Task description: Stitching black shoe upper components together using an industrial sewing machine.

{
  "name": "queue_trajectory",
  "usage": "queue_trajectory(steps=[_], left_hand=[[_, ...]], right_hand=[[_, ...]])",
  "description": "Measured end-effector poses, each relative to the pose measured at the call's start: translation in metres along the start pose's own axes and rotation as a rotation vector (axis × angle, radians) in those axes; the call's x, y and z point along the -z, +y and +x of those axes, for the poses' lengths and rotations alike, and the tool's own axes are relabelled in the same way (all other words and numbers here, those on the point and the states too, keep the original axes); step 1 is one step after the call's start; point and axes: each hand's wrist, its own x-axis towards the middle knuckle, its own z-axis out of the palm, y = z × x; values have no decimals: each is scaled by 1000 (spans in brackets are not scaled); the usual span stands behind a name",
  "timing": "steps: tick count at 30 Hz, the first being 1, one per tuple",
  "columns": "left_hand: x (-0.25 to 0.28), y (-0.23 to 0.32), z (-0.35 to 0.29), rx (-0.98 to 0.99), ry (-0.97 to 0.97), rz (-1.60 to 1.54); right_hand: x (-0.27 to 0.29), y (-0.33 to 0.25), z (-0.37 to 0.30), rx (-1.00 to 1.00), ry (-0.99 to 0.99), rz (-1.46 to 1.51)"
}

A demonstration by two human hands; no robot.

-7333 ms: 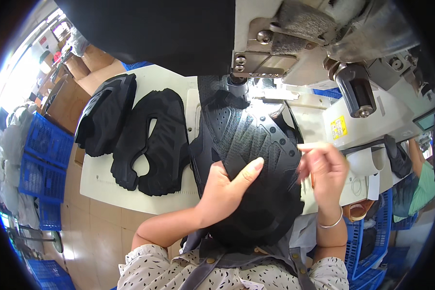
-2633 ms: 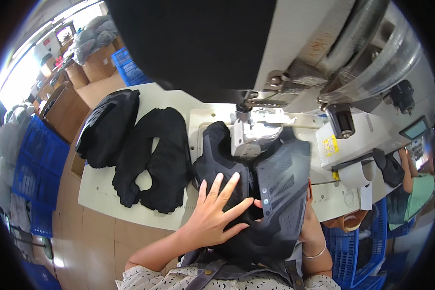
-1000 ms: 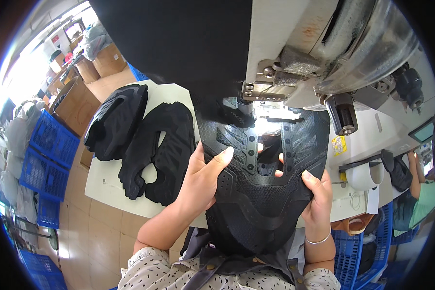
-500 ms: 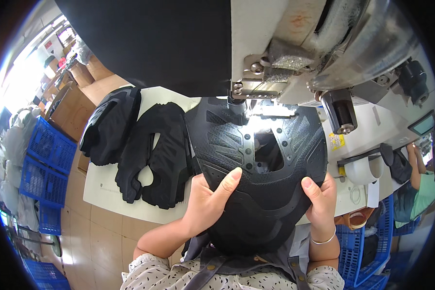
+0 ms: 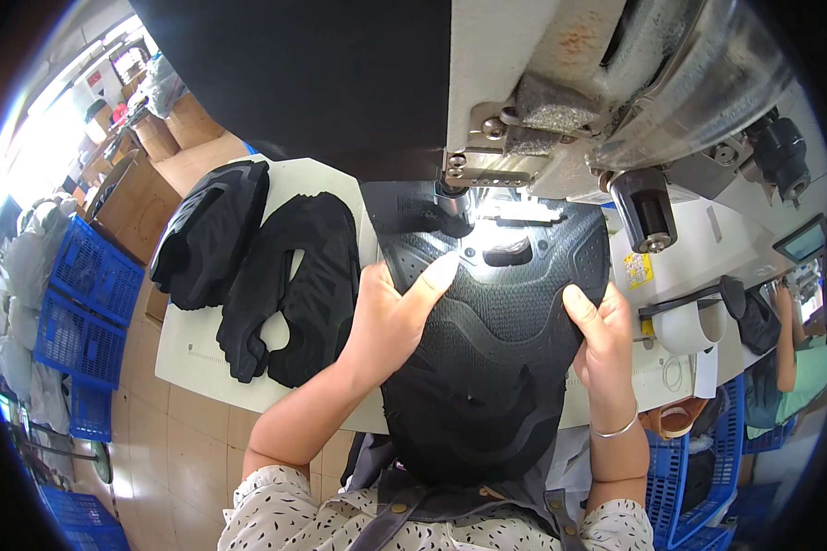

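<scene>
A black textured shoe upper (image 5: pixel 487 340) with a cut-out opening and small holes lies under the lit working end of a pale machine (image 5: pixel 501 165). My left hand (image 5: pixel 386 321) grips its left edge, the thumb pressed on top and the fingers beneath. On the right edge, my right hand (image 5: pixel 602 335) pinches it the same way; a bracelet circles that wrist. The upper's near end reaches down toward my apron, and its far end is partly hidden by the machine and glare. More black uppers lie in a near pile (image 5: pixel 317 285) and a far pile (image 5: pixel 216 230) to the left.
A dark panel (image 5: pixel 303 83) hangs over the upper left. Blue crates (image 5: pixel 87 303) stand at the far left, and a blue basket (image 5: pixel 698 477) at the lower right. The pale table (image 5: pixel 211 354) ends in front of me. Another person's arm (image 5: pixel 786 344) shows at the right edge.
Both hands have moved away from me, pushing the upper farther under the machine. Its opening now sits mostly beneath the machine's working end, and more of the near part shows.
</scene>
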Motion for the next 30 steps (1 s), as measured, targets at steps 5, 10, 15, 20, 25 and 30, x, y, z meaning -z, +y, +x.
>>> queue_trajectory(steps=[5, 10, 15, 20, 25, 30], left_hand=[[3, 1, 21, -6, -16, -24], [16, 2, 38, 30, -65, -73], [5, 5, 27, 77, 4, -161], [5, 2, 8, 124, -38, -185], [11, -3, -14, 171, -41, 15], [-1, -3, -35, 152, -6, 61]], right_hand=[[6, 1, 16, -3, -45, 51], [1, 6, 19, -22, -49, 83], [-3, 9, 14, -2, 1, 86], [-3, 7, 9, -80, -61, 54], [-7, 6, 2, -141, -78, -24], [-12, 9, -7, -198, -134, -74]])
